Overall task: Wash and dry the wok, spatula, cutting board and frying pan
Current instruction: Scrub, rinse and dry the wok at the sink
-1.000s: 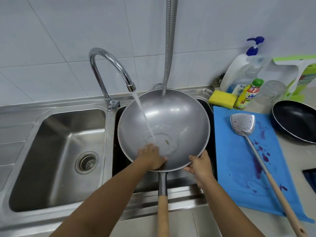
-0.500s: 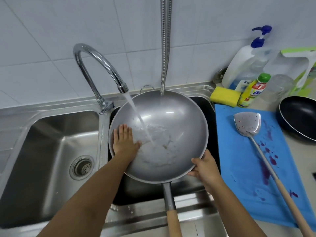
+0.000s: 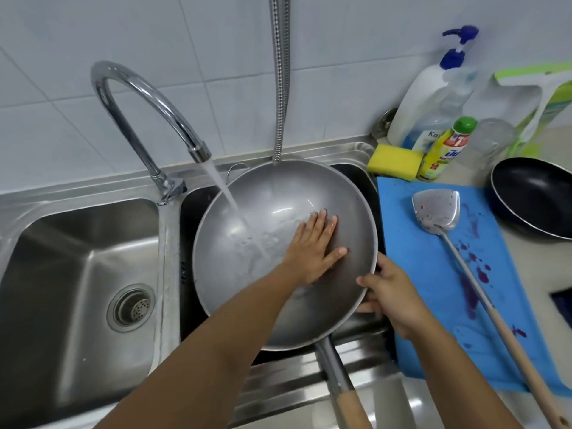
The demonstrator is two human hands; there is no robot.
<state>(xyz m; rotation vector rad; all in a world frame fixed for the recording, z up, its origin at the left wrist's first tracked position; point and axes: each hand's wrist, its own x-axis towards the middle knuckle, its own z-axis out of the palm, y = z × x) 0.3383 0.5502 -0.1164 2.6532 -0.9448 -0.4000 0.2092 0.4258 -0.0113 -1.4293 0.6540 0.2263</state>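
Steel wok (image 3: pixel 309 187) sits over the sink basin in front of you, its wooden-ended handle pointing back toward your body. Your left hand (image 3: pixel 312 246) lies flat with the fingers straight, palm pressed on the wok's inner wall on its right side, just right of where water (image 3: pixel 229 196) from the tap (image 3: pixel 139 97) lands. Half a second ago that hand was on the opposite, left wall, and before that at the near rim, so you have swept it across the bowl through the stream. Your right hand (image 3: pixel 393 295) grips the near right rim, thumb on top and fingers curled under, steadying it as before.

This looks like a bare-hand rinse, with scrubbing probably yet to come: the yellow sponge (image 3: pixel 394 161) rests unused on the desk beyond your right hand. To the right of that hand, the spotted spatula (image 3: pixel 439 209) lies on the purple-stained blue cutting board (image 3: pixel 433 289). The black frying pan (image 3: pixel 535 196) sits farther right. None of the three looks started.
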